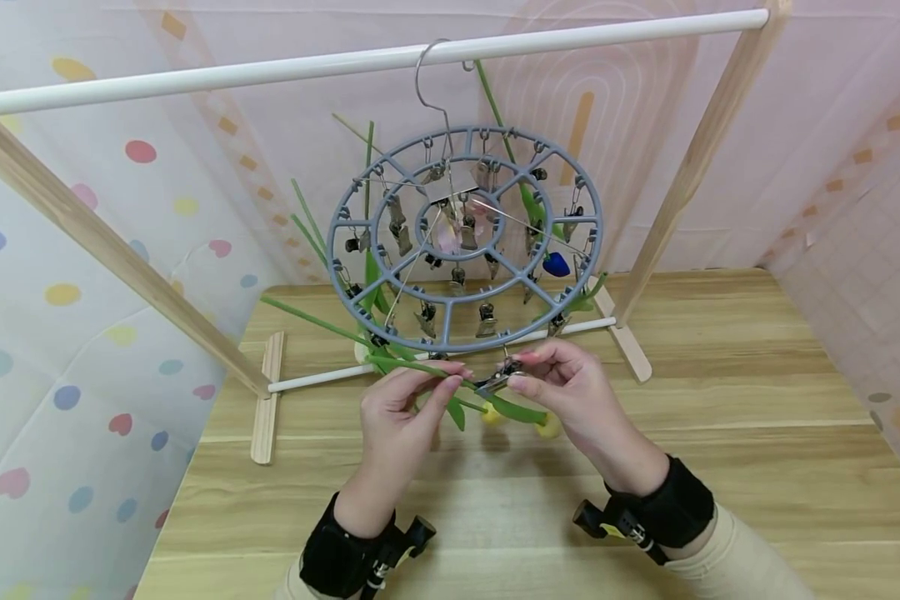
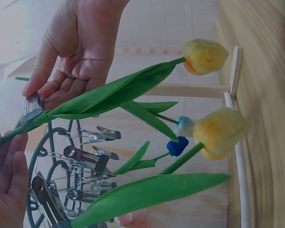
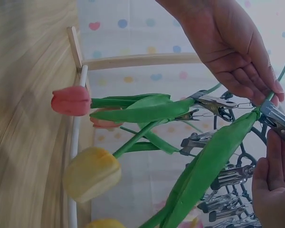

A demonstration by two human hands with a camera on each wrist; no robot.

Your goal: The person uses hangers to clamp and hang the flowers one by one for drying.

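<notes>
Green and thin, the artificial yellow tulip stem lies between both hands, just under the near rim of the grey round plastic clip hanger that hangs by its hook from the white horizontal rail. The left hand pinches the stem with thumb and fingertips closed on it. The right hand has its grip clamped on a small metal clip at the hanger's near edge, just beside the stem end. The yellow flower head hangs low, near the wooden surface.

I judge the tulip is very light and a little bendy, with soft leaves that can slip through fingers. The stem looks the best place to hold, close to its end; the head may deform if it is squeezed. The clip seems stiff and springy, so it needs a firm pinch on its handles.
</notes>
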